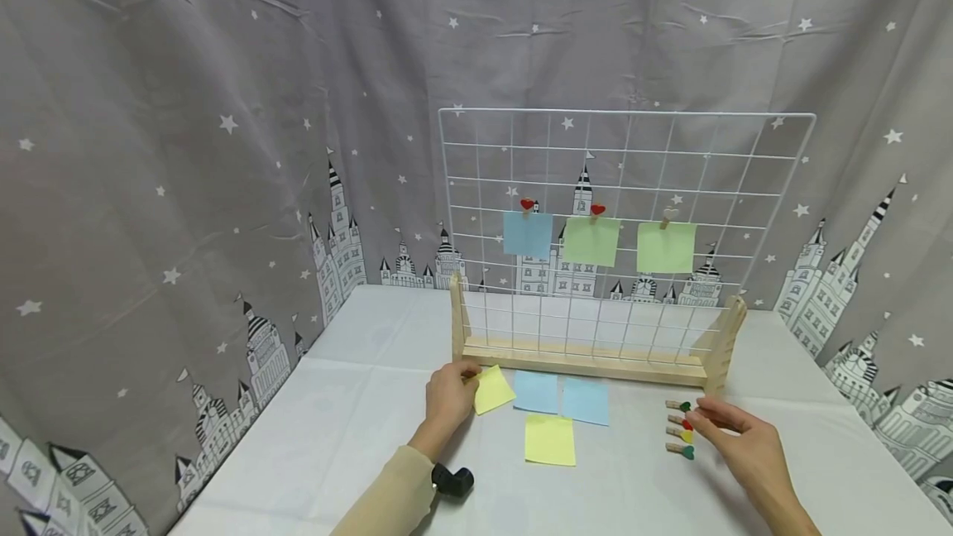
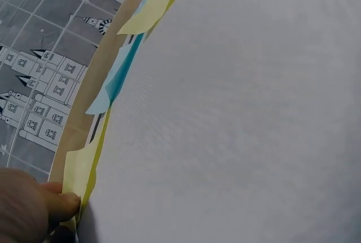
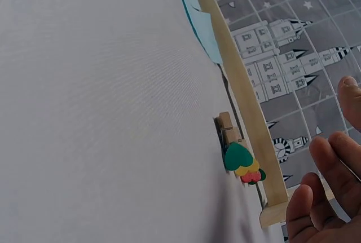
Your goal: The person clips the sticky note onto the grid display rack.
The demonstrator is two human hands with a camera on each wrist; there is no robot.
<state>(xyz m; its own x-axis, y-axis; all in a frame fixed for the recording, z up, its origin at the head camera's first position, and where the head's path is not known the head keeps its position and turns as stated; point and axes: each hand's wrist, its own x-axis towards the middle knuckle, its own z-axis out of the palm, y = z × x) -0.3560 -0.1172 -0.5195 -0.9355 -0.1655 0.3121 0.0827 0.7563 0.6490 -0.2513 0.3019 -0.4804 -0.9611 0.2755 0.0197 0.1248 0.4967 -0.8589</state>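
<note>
Yellow square paper note (image 1: 494,391): lower centre of the head frame. White cloth-covered worktop (image 1: 331,428) fills the lower frame; white wire grid rack with pale wooden base (image 1: 584,361) stands right of centre. Left hand (image 1: 449,395), lower centre: grip closed to a pinch on the yellow note's left side. Right hand (image 1: 748,441), lower right: grip parted, nothing held. Two pale blue square paper notes (image 1: 535,392) lie just right of the pinched note. Four heart-topped wooden pegs (image 1: 686,436) lie just beside the right hand. Risks: one-sided pinch may let the note bend or slip; low rightward sweep may drag the blue notes; careless contact may scatter the pegs.
</note>
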